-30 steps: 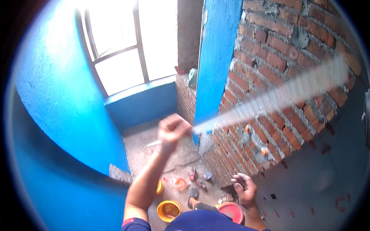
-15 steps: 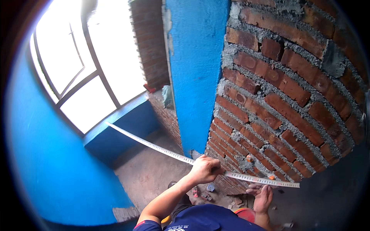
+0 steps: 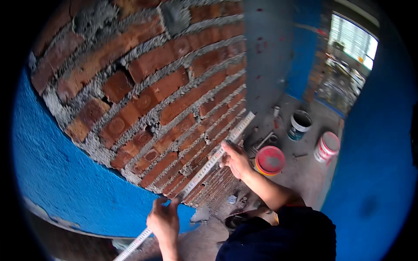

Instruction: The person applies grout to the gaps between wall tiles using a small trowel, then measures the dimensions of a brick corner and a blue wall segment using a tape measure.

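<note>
A white tape measure blade [image 3: 203, 171] with printed marks runs slantwise across the lower brick wall [image 3: 174, 108]. My left hand [image 3: 164, 222] is closed round the blade, close to where the bricks meet a blue-painted wall edge [image 3: 96, 174]. From that hand, the blade carries on past the wall edge to the lower left. Farther up, my right hand [image 3: 237, 160] holds the blade between thumb and fingers. The blade's free end sticks out beyond this hand, toward the grey wall. No tape case shows.
Right of my right hand stands a red-topped bucket [image 3: 270, 160] with a yellow rim. Beyond it are a dark open bucket [image 3: 300, 125] and a white-and-red bucket [image 3: 327, 147]. Tools [image 3: 264, 140] lie on the floor by the wall. A blue wall [image 3: 374, 152] rises at right.
The view has swung right, from the window corner to the brick wall and buckets. My right hand, open below the blade before, now grips it. My left hand still holds the blade.
</note>
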Tool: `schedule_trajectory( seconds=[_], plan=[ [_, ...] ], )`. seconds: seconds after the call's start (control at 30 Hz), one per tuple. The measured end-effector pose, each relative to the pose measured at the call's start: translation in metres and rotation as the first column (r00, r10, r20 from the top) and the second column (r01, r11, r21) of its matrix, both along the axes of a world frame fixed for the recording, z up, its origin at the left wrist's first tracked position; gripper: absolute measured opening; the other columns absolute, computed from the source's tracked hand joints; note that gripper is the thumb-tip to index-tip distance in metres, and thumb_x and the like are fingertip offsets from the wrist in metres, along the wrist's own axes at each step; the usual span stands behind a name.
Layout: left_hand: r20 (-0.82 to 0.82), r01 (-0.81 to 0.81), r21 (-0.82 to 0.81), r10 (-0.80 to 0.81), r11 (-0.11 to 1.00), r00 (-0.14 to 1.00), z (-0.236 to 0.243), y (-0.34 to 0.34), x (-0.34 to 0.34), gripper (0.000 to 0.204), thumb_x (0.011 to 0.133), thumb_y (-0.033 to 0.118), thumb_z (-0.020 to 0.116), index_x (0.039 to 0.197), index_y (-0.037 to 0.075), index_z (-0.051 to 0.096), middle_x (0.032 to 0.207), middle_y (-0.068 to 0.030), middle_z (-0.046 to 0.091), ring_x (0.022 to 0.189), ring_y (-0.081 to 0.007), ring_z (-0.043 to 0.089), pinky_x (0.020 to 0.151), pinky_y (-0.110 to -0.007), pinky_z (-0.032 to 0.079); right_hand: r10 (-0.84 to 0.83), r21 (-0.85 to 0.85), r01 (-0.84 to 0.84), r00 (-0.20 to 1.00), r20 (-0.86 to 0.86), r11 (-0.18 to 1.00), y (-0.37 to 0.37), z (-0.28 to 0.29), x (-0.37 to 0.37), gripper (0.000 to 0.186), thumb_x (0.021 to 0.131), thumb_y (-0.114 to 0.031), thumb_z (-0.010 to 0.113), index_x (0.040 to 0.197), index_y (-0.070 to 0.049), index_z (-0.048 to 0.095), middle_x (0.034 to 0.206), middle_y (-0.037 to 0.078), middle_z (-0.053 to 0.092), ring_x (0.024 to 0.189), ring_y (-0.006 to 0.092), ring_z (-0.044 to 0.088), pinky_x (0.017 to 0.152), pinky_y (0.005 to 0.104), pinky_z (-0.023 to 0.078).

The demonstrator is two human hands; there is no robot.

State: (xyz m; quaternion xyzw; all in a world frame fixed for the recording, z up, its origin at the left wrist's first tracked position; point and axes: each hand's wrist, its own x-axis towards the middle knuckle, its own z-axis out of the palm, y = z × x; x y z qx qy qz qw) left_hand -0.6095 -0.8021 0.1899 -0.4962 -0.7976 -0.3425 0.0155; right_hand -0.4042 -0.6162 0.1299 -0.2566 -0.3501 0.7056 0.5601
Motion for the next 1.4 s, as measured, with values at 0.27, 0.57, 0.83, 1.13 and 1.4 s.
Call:
schedule_trajectory(
  seconds=[0.27,0.57,0.83,1.13,1.4],
  plan=[
    [-0.218,0.107,-0.085,-0.123,0.991,0.968,0.012,-0.14,-0.149,0.021,0.081,0.022,0.07,0.077,0.002,0.067,0.063,-0.0135,0.062,0.056,-0.0279,0.058,0.053,-0.038,0.043,-0.126,-0.065,0.131,0.989,0.071,0.989,0.035,0.016,0.009,0.031,0.093,-0.036,0.054,0.083,-0.007,0.06,0.066,0.004,0.06,0.051,0.0108,0.055,0.046,0.024,0.045],
    [-0.089,0.008,0.106,0.002,0.994,0.996,0.016,-0.197,-0.226,0.014,0.083,0.009,0.062,0.083,-0.004,0.068,0.074,-0.0146,0.067,0.063,-0.023,0.061,0.055,-0.034,0.048,-0.196,-0.164,0.245,0.944,0.266,0.956,0.057,0.008,-0.007,0.041,0.096,-0.041,0.048,0.082,-0.005,0.058,0.064,0.006,0.058,0.05,0.0134,0.054,0.046,0.0285,0.044],
    [-0.033,-0.036,0.169,0.042,0.985,0.999,0.017,-0.186,-0.23,0.014,0.084,0.01,0.061,0.086,-0.003,0.066,0.074,-0.0137,0.066,0.062,-0.0213,0.06,0.054,-0.032,0.048,-0.182,-0.193,0.236,0.948,0.261,0.952,0.065,0.01,-0.016,0.039,0.095,-0.041,0.05,0.086,-0.004,0.06,0.065,0.006,0.058,0.048,0.0128,0.053,0.046,0.0285,0.045],
    [0.052,-0.049,0.202,0.039,0.978,0.998,0.004,-0.155,-0.221,0.014,0.085,0.01,0.061,0.09,-0.002,0.063,0.074,-0.0126,0.065,0.061,-0.0194,0.059,0.053,-0.031,0.048,-0.166,-0.159,0.204,0.96,0.225,0.966,0.073,0.006,-0.002,0.037,0.097,-0.038,0.047,0.089,-0.004,0.058,0.063,0.005,0.056,0.045,0.0117,0.049,0.043,0.0272,0.041],
    [0.442,-0.201,0.339,0.033,0.919,0.896,-0.004,-0.195,-0.255,0.015,0.086,0.011,0.061,0.094,-0.001,0.061,0.074,-0.0117,0.064,0.061,-0.0176,0.059,0.052,-0.03,0.048,-0.156,-0.277,0.222,0.958,0.242,0.935,0.068,0.007,-0.053,0.023,0.089,-0.02,0.061,0.107,-0.006,0.058,0.069,0.003,0.057,0.047,0.0145,0.052,0.042,0.0277,0.049]
  ],
)
